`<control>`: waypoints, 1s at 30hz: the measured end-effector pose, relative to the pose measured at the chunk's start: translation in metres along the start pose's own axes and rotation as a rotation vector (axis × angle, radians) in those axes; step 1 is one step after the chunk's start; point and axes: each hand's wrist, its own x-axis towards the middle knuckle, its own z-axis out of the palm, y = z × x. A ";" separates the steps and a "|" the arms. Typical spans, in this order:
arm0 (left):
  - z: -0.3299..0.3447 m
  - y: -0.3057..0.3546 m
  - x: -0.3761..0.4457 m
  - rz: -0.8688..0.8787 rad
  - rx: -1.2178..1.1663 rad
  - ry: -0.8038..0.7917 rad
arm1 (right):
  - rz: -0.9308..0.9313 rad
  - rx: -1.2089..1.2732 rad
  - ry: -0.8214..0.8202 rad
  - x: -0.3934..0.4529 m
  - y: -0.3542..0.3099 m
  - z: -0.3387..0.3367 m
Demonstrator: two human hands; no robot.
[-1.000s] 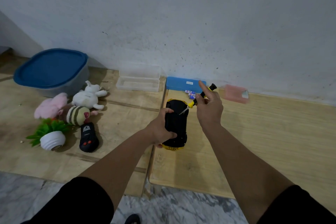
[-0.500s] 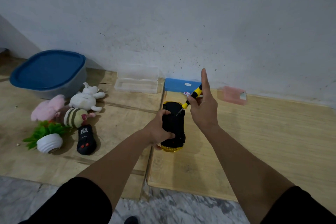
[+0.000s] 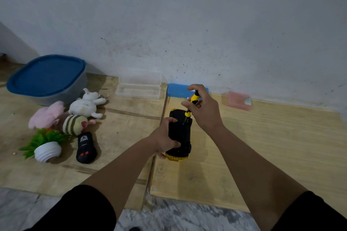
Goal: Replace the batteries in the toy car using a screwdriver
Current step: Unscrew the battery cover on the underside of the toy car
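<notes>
Since a moment ago the right hand [image 3: 203,111] has curled its raised forefinger back down over the screwdriver [image 3: 191,106], and the tool now stands steeper, its tip down on the toy car [image 3: 179,134]. The left hand [image 3: 165,139] grips the near left side of the toy car, fingers wrapped over its black underside, holding it belly-up on the light wooden board [image 3: 262,146]. The car's gold body shows at its near end. The right hand pinches the yellow-and-black handle between thumb and fingers, above the car's far end.

To the left lie a black remote control [image 3: 86,148], a small white pot with a green plant [image 3: 47,151], a striped plush [image 3: 74,124], a pink plush [image 3: 46,114] and a white plush [image 3: 86,105]. Farther back, by the wall, sit a blue-lidded tub [image 3: 47,78], an open clear plastic case [image 3: 139,86], a blue box [image 3: 176,90] partly behind the right hand, and a pink box [image 3: 238,100]
</notes>
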 end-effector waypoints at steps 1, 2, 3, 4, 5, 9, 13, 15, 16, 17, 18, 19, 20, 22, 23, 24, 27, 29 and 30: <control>0.001 0.000 0.000 -0.001 -0.003 0.000 | 0.004 -0.010 0.034 0.001 0.001 0.001; 0.001 0.000 0.001 -0.004 -0.007 -0.001 | 0.005 -0.034 0.068 0.001 0.002 0.002; 0.001 0.000 0.001 -0.006 -0.013 -0.003 | 0.002 -0.058 0.097 0.001 0.002 0.002; 0.002 0.000 0.001 -0.006 -0.018 -0.008 | -0.008 -0.070 0.113 0.001 0.002 0.002; 0.002 0.001 0.001 -0.004 -0.019 -0.013 | -0.016 -0.069 0.118 0.000 0.002 0.002; 0.004 0.003 -0.001 0.015 -0.018 -0.017 | 0.105 0.043 0.101 0.000 -0.001 -0.001; 0.003 0.002 0.000 0.042 -0.018 0.009 | 0.198 0.096 0.051 0.002 0.003 -0.004; 0.004 0.003 0.000 0.038 -0.022 0.011 | 0.211 0.102 0.024 0.003 0.004 -0.004; 0.004 0.003 -0.001 0.035 -0.030 0.010 | 0.214 0.095 0.007 0.003 0.003 -0.005; 0.004 0.003 -0.001 0.027 -0.049 0.010 | 0.210 0.090 -0.011 0.003 0.001 -0.006; 0.004 0.003 -0.001 0.017 -0.069 0.012 | 0.198 0.093 -0.020 0.002 0.000 -0.008; 0.003 0.003 0.000 0.011 -0.081 0.014 | 0.188 0.100 -0.022 0.001 -0.002 -0.009; 0.002 0.003 0.000 0.010 -0.082 0.019 | 0.182 0.108 -0.020 0.001 -0.003 -0.011; 0.000 0.003 0.001 0.012 -0.068 0.027 | 0.191 0.136 -0.012 -0.001 -0.003 -0.012; 0.000 0.003 0.001 0.011 -0.058 0.031 | 0.199 0.150 -0.010 -0.001 -0.003 -0.012; -0.001 0.003 0.001 0.012 -0.045 0.034 | 0.201 0.155 -0.008 -0.001 -0.002 -0.013; -0.001 0.001 0.000 0.018 -0.012 0.030 | 0.208 0.156 -0.003 -0.001 0.000 -0.016; 0.001 0.001 0.000 0.022 -0.001 0.026 | 0.238 0.182 -0.004 -0.001 -0.001 -0.019; 0.002 0.002 0.000 0.024 0.002 0.026 | 0.262 0.203 -0.004 0.000 -0.002 -0.020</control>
